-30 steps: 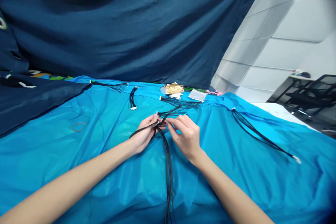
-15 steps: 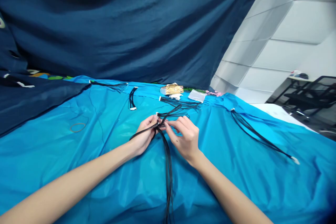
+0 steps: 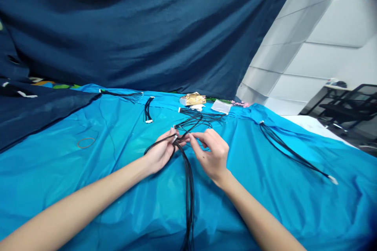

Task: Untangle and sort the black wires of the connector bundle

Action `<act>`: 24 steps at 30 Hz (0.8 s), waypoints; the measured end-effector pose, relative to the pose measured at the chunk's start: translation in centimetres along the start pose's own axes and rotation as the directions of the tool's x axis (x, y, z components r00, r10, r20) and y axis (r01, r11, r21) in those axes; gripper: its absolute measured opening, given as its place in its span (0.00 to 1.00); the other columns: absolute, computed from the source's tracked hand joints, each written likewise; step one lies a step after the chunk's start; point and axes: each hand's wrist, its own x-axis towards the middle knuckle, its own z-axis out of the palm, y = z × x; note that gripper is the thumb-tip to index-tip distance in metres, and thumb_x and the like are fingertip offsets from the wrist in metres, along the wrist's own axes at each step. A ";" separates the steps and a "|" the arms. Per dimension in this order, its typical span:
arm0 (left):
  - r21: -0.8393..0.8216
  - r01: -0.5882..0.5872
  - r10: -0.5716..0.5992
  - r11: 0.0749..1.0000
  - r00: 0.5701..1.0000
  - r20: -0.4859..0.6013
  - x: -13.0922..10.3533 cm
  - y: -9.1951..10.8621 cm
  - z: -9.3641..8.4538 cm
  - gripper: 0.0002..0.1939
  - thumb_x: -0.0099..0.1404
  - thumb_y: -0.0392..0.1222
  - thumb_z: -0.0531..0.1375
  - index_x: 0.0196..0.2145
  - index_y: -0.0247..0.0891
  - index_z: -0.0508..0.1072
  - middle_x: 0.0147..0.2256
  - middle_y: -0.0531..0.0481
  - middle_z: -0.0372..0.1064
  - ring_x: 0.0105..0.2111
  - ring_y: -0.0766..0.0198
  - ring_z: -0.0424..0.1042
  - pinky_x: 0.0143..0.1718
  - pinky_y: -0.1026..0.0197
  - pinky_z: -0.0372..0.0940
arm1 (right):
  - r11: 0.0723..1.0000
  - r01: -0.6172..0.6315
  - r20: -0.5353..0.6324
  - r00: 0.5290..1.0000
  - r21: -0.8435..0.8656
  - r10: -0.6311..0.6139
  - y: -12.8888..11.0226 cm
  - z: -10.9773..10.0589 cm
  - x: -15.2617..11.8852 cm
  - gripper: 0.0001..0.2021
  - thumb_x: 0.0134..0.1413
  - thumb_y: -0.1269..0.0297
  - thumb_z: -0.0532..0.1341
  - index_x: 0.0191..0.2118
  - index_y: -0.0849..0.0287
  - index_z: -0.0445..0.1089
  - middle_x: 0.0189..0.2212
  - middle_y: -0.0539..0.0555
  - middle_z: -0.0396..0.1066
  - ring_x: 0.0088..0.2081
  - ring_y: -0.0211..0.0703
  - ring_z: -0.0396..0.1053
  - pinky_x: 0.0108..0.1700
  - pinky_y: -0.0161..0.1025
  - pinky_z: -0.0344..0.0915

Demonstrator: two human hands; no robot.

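Note:
A black wire harness (image 3: 189, 188) runs through the middle of the view, its bundle hanging down toward the bottom edge. My left hand (image 3: 161, 151) is closed round its upper end, where a white connector (image 3: 175, 138) shows between the fingers. One loop of black wire bends back round the left wrist side. Just to the right, my right hand (image 3: 213, 151) pinches thumb and forefinger together at a thin black wire close to the connector. The exact contact at those fingertips is small and partly hidden.
Blue sheeting (image 3: 123, 196) covers the surface. Beyond my hands lie more black harnesses (image 3: 203, 115), a short one (image 3: 148, 110), a gold packet (image 3: 193, 99) and a white pouch (image 3: 221, 106). A long harness (image 3: 291, 149) is at right, a rubber band (image 3: 86, 142) at left.
My right hand has shifted slightly right, away from the left. The white connector now shows more plainly in my left fingers, which still hold the harness.

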 end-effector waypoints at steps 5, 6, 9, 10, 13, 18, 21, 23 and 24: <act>-0.016 0.073 -0.074 0.997 0.996 -0.040 0.0 0.5 0.5 0.09 0.62 0.32 0.50 0.26 0.34 0.67 0.27 0.50 0.69 0.31 0.65 0.72 0.38 0.61 0.64 | 0.999 -0.021 -0.098 0.995 0.046 0.025 -0.2 -0.7 0.4 0.01 0.51 0.72 0.58 0.31 0.60 0.66 0.18 0.46 0.58 0.20 0.32 0.54 0.24 0.32 0.55; -0.010 0.089 -0.089 0.996 0.995 -0.041 -0.1 0.6 0.5 0.08 0.62 0.32 0.50 0.27 0.34 0.66 0.27 0.50 0.69 0.31 0.64 0.72 0.38 0.61 0.65 | 0.998 -0.035 -0.123 0.992 0.051 0.041 -0.2 -0.8 0.4 0.02 0.50 0.72 0.59 0.31 0.59 0.65 0.18 0.46 0.58 0.20 0.31 0.54 0.24 0.32 0.55; 0.004 0.113 -0.113 0.994 0.993 -0.030 -0.1 0.7 0.5 0.06 0.62 0.33 0.51 0.28 0.34 0.65 0.29 0.48 0.70 0.33 0.63 0.73 0.35 0.63 0.65 | 0.992 -0.107 -0.231 0.965 0.071 0.120 -0.3 -1.1 0.5 0.04 0.50 0.73 0.58 0.33 0.59 0.64 0.21 0.46 0.61 0.20 0.29 0.56 0.22 0.30 0.56; 0.006 0.118 -0.117 0.993 0.993 -0.027 -0.1 0.8 0.5 0.06 0.62 0.32 0.51 0.28 0.34 0.64 0.29 0.47 0.70 0.33 0.62 0.73 0.34 0.64 0.65 | 0.986 -0.142 -0.274 0.948 0.093 0.162 -0.3 -1.2 0.5 0.04 0.51 0.73 0.58 0.34 0.59 0.63 0.23 0.46 0.62 0.20 0.29 0.57 0.22 0.29 0.56; 0.014 0.127 -0.126 0.992 0.991 -0.044 -0.1 0.9 0.5 0.06 0.61 0.30 0.50 0.27 0.35 0.63 0.29 0.48 0.70 0.34 0.62 0.73 0.32 0.66 0.64 | 0.947 -0.229 -0.385 0.872 0.227 0.303 0.0 -1.7 0.9 0.03 0.54 0.70 0.55 0.36 0.58 0.61 0.22 0.45 0.61 0.20 0.30 0.60 0.21 0.29 0.57; 0.088 0.093 -0.093 0.992 0.996 -0.012 -0.1 0.9 0.3 0.05 0.61 0.32 0.50 0.28 0.36 0.62 0.31 0.46 0.71 0.37 0.61 0.72 0.32 0.65 0.63 | 0.889 -0.285 -0.437 0.791 0.358 0.429 0.8 -2.9 2.0 0.07 0.57 0.67 0.52 0.41 0.57 0.63 0.21 0.45 0.59 0.18 0.30 0.57 0.18 0.29 0.57; 0.138 0.036 -0.040 0.990 0.999 0.027 -0.2 0.6 0.1 0.05 0.62 0.36 0.52 0.28 0.35 0.64 0.33 0.45 0.71 0.38 0.60 0.71 0.34 0.65 0.63 | 0.946 -0.282 -0.358 0.876 0.163 0.323 0.8 -3.1 2.1 0.04 0.53 0.69 0.57 0.35 0.59 0.68 0.27 0.50 0.64 0.26 0.33 0.63 0.22 0.30 0.59; 0.158 -0.008 -0.002 0.987 0.998 0.064 -0.3 0.4 0.1 0.07 0.61 0.39 0.53 0.28 0.34 0.65 0.33 0.46 0.70 0.37 0.61 0.71 0.35 0.64 0.63 | 0.981 -0.181 -0.228 0.954 0.069 0.192 0.3 -2.7 1.8 0.03 0.50 0.71 0.60 0.32 0.59 0.70 0.27 0.51 0.65 0.28 0.34 0.64 0.25 0.31 0.60; 0.163 -0.030 0.017 0.986 0.996 0.083 -0.4 0.3 0.1 0.07 0.60 0.40 0.54 0.28 0.34 0.66 0.32 0.47 0.70 0.36 0.62 0.71 0.35 0.64 0.63 | 0.991 -0.124 -0.162 0.978 0.055 0.132 0.1 -2.3 1.6 0.03 0.50 0.72 0.60 0.32 0.59 0.70 0.26 0.50 0.65 0.27 0.33 0.63 0.26 0.31 0.61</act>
